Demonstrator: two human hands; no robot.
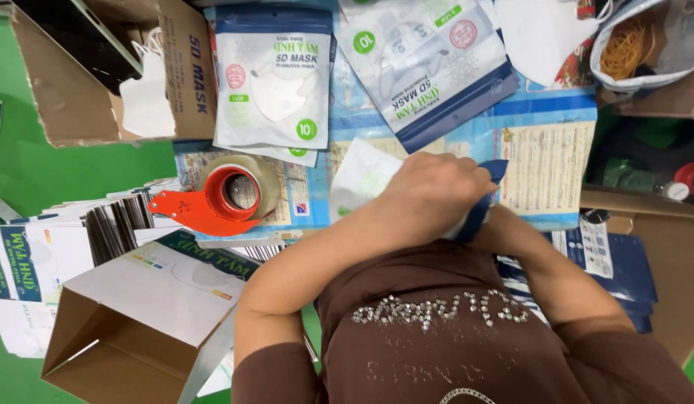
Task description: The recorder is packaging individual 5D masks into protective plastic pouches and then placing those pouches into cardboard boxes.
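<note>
My left hand [433, 196] lies curled over a white and blue mask pouch [362, 179] in front of my chest and grips it from above. The pouch's dark blue edge [487, 203] sticks out to the right of the knuckles. My right forearm [545, 269] reaches in from the right. Its hand is hidden under the left hand and the pouch, so I cannot see what it grips. The pouch rests over a blue and cream printed sheet [545, 161].
A red tape dispenser [212, 203] lies to the left. Two filled mask pouches [276, 82] [429, 60] lie beyond. Cardboard boxes stand at upper left [70, 97], lower left [130, 329] and right [665, 254]. Flat pouches are stacked at left [111, 228]. A bag of rubber bands [624, 45] is at top right.
</note>
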